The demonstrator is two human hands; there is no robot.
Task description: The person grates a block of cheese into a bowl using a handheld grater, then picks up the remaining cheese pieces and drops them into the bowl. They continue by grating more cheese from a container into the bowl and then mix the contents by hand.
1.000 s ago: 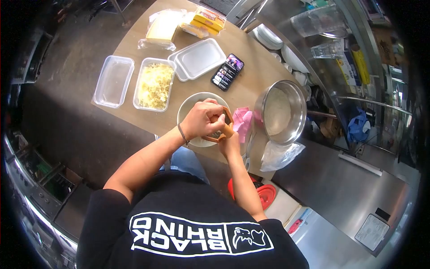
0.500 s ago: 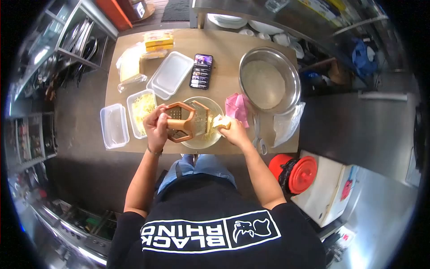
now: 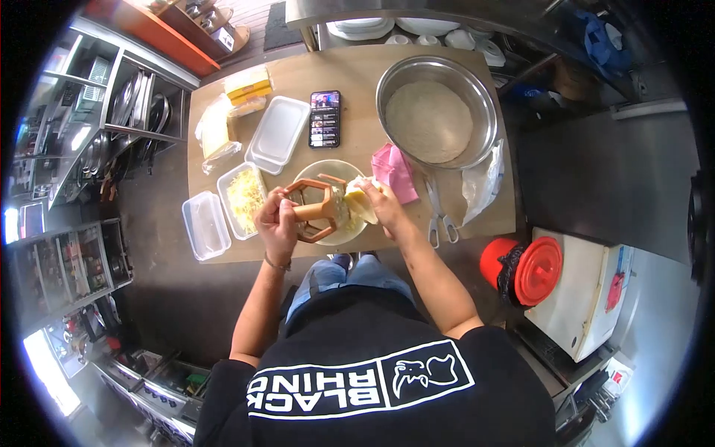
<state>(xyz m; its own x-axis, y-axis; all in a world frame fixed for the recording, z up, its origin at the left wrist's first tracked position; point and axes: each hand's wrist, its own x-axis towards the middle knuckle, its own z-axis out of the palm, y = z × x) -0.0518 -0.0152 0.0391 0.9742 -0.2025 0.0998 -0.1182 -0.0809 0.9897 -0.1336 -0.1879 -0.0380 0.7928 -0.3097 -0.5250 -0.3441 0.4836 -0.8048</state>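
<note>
My left hand (image 3: pixel 277 223) is closed round the wooden handle of a grater (image 3: pixel 316 211), which is tilted over a pale round bowl (image 3: pixel 333 170). At the grater's right side my right hand (image 3: pixel 386 208) grips a piece of cheese (image 3: pixel 360 203). Some of the bowl's contents are hidden by the grater and hands. Left of the bowl, a clear plastic container (image 3: pixel 225 186) holds grated cheese (image 3: pixel 246 200). A pink cloth (image 3: pixel 395 173) lies to the right of the bowl, with scissors (image 3: pixel 441 217) beside it.
A large metal bowl (image 3: pixel 484 134) with a pale powdery content stands at the back right. A phone (image 3: pixel 325 121), plastic containers (image 3: pixel 278 134) (image 3: pixel 207 225), wrapped cheese (image 3: pixel 217 128) and yellow packets (image 3: pixel 248 86) lie on the table. A red lidded bin (image 3: pixel 538 271) stands at the right.
The camera view has shifted and turned slightly. Within it, the grater has tilted, and the cheese in my right hand has turned so that more of its yellow face shows.
</note>
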